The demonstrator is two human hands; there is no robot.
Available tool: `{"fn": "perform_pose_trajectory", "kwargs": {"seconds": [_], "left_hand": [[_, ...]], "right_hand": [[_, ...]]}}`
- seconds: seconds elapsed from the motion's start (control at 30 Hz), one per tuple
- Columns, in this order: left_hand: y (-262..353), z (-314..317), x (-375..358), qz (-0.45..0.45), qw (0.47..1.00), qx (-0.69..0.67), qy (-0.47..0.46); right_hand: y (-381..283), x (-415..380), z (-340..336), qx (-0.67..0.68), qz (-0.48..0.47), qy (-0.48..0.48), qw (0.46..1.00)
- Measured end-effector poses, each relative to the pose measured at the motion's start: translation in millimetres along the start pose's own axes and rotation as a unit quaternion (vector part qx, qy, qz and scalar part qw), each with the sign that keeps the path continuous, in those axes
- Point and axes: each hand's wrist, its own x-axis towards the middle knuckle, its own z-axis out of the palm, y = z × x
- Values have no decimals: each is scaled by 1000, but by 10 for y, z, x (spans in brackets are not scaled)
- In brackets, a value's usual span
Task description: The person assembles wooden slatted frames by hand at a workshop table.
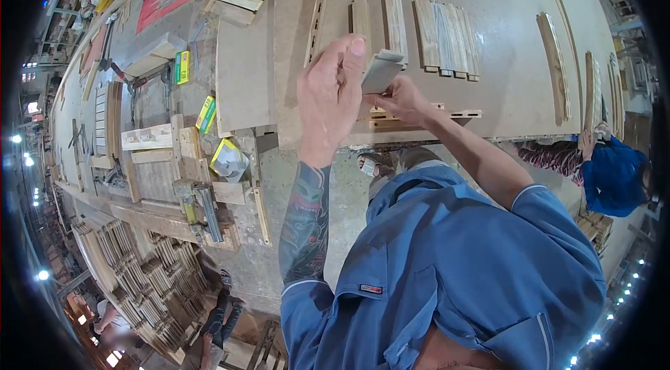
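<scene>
My right hand (406,100) is closed on the lower end of a flat pale grey piece (382,73), which stands tilted above the table. Just left of that piece is my left hand (328,94), raised, its back towards the camera, thumb up and fingers bent together. What it holds, if anything, is hidden. Short slotted wooden strips (398,117) lie by the table's near edge, below my right hand. Beyond my hands lie a narrow wooden piece (360,18), a pair of strips (395,25) and a group of slats (447,39).
A long slotted strip (319,14) and an upright strip (553,66) flank the work surface (513,101). Yellow-green boxes (206,114) and clamps (167,87) are on the left. A co-worker in dark blue (614,173) stands at right. Stacked slats (150,283) fill the lower left.
</scene>
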Motion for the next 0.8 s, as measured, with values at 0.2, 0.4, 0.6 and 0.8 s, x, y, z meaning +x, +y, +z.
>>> {"fn": "perform_pose_trajectory", "kwargs": {"seconds": [0.2,0.4,0.6,0.8], "left_hand": [[-55,-35,34,-10,1000,-2,-23],[70,31,-12,-5,993,94,-72],[93,146,4,-1,923,346,-167],[118,174,0,27,920,364,-145]], "right_hand": [[22,-127,239,-189,-91,-4,978],[68,-238,315,-249,-165,-7,954],[197,230,-252,-287,42,-151,945],[880,1273,314,-582,15,375,721]]}}
